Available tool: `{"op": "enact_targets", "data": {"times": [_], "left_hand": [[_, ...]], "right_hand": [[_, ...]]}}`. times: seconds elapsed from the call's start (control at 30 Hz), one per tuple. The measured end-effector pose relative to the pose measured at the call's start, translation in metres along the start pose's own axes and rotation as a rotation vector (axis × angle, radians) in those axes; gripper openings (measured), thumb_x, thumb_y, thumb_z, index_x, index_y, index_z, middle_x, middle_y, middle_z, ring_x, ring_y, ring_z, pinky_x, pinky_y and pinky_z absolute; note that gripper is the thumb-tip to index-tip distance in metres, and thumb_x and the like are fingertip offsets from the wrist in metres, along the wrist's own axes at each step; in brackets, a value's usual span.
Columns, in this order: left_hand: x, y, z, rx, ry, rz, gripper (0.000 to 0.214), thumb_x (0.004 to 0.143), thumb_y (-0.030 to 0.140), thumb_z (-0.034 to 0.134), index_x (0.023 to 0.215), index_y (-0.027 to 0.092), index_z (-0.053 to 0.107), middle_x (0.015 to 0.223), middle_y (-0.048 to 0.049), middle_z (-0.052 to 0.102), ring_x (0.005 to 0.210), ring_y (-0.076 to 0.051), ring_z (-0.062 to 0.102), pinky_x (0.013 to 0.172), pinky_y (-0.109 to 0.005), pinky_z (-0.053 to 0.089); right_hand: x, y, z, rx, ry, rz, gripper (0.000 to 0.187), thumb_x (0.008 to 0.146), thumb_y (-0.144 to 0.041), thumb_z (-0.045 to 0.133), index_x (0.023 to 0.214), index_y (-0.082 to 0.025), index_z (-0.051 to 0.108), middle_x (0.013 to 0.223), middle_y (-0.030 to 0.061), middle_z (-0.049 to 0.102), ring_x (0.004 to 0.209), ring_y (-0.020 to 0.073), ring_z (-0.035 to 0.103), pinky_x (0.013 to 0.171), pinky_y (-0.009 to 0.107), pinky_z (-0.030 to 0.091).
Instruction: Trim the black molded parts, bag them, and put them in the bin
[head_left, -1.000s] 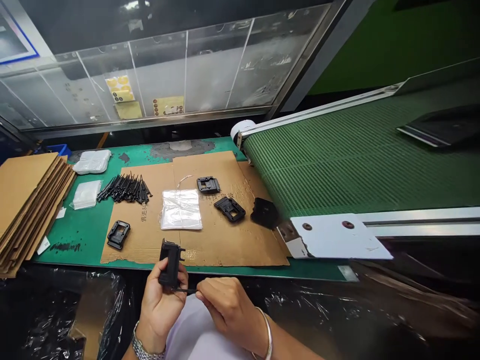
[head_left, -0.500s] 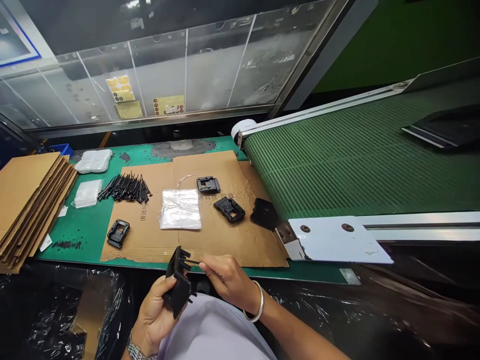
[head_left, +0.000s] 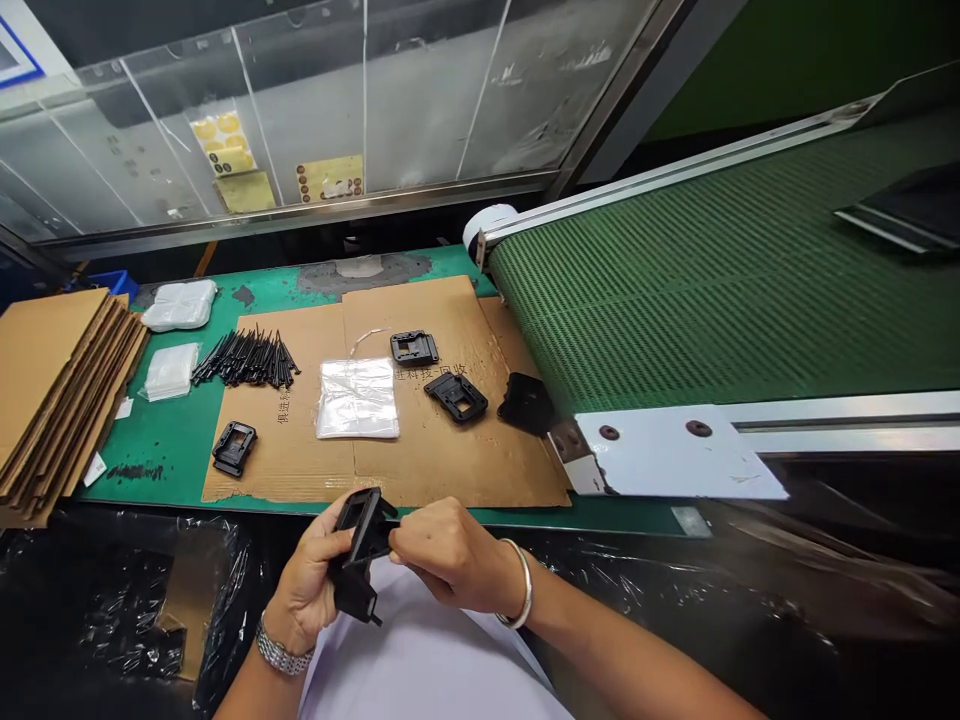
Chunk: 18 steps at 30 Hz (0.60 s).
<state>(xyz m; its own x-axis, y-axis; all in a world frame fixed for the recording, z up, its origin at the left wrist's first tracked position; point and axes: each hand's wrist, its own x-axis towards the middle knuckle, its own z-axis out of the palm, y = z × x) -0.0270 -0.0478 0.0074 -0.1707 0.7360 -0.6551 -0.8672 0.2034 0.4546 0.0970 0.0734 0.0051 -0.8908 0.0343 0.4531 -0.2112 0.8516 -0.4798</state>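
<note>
While the left hand (head_left: 304,570) grips a black plastic frame-shaped bracket (head_left: 365,530) just off the front edge of the green worktop (head_left: 154,470), the right hand (head_left: 442,555) closes against the bracket's side, its fingers (head_left: 409,535) pinching something small that they hide. Beyond, on flattened brown cardboard (head_left: 450,465), lie several similar black brackets (head_left: 455,397), a heap of thin black plastic pins (head_left: 246,358) and a clear plastic bag (head_left: 357,400), beside a green mesh conveyor belt (head_left: 675,290).
</note>
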Motion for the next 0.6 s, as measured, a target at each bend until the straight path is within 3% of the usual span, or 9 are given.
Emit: {"op": "enact_targets", "data": {"times": [0.17,0.33,0.6], "left_hand": [[0.0,0.002,0.001,-0.018,-0.026,-0.046,0.045,0.059,0.007,0.066,0.103,0.012,0.058,0.057,0.0007,0.053,0.039,-0.004,0.043,0.037,-0.015,0.033],[0.002,0.004,-0.001,-0.031,-0.025,0.013,0.043,0.061,0.009,0.065,0.103,0.014,0.058,0.055,0.0029,0.049,0.039,-0.004,0.038,0.037,-0.014,0.03],[0.003,-0.006,0.004,-0.026,0.071,0.177,0.054,0.063,0.011,0.065,0.115,0.018,0.052,0.062,0.0023,0.053,0.045,-0.005,0.042,0.044,-0.015,0.035]], "right_hand": [[-0.007,0.001,-0.005,0.036,-0.069,-0.07,0.023,0.082,-0.012,0.037,0.062,-0.019,0.045,0.044,-0.0051,0.045,0.039,0.0077,0.035,0.04,0.024,0.015],[-0.015,-0.004,-0.007,0.074,-0.11,-0.107,0.024,0.085,-0.016,0.035,0.065,-0.019,0.047,0.046,-0.004,0.046,0.04,0.0085,0.034,0.041,0.025,0.016],[-0.009,-0.014,0.007,0.17,0.062,0.123,0.029,0.088,-0.018,0.027,0.06,-0.02,0.036,0.049,-0.0036,0.041,0.043,0.0092,0.034,0.044,0.024,0.022]]}}
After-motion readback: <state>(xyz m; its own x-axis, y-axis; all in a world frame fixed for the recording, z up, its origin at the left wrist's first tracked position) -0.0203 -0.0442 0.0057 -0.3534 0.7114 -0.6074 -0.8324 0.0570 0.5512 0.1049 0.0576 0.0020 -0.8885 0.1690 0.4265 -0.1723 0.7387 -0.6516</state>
